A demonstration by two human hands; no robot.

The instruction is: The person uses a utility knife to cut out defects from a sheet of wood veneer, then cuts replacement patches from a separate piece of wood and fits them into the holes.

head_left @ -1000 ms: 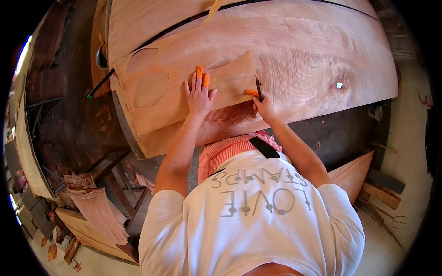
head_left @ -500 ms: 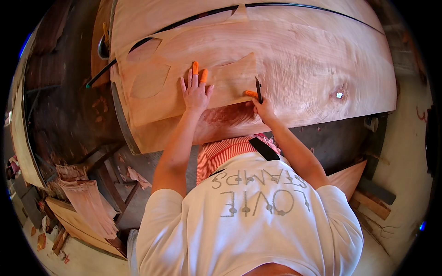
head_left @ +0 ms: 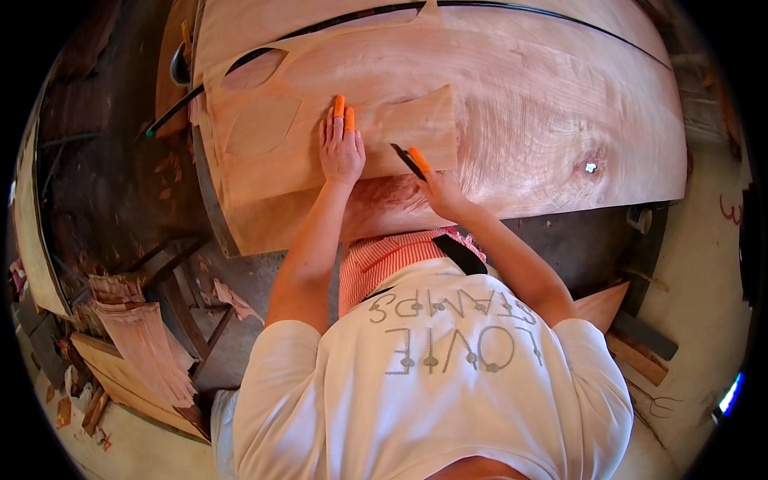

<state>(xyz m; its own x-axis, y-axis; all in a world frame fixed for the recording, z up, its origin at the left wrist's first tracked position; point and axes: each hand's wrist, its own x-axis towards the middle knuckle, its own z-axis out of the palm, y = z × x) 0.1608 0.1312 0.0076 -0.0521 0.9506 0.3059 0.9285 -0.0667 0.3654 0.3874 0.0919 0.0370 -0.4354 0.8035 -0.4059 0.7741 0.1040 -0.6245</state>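
A thin tan sheet of wood veneer [head_left: 416,120] lies over a larger pinkish veneer sheet [head_left: 544,120] with wavy grain. My left hand [head_left: 342,158] rests flat on the upper sheet, fingers stretched forward; two of them wear orange finger covers. To its right, my right hand [head_left: 440,194] grips a slim black utility knife [head_left: 410,162], an orange cover on one finger. The knife slants up and left over the upper sheet near its front edge. Whether the blade touches the wood, I cannot tell. Leaf-shaped openings show in the sheet to the left of my left hand.
A long black strip [head_left: 336,30] curves across the far side of the veneer. The large sheet has a small hole [head_left: 590,167] at the right. Torn veneer scraps [head_left: 144,344] hang at the lower left, beside a dark frame [head_left: 180,308]. Wood offcuts [head_left: 638,358] lie at the lower right.
My right hand has swung the knife from nearly upright by the sheet's right end to a leftward slant. My left hand stays on the veneer, its fingers closer together.
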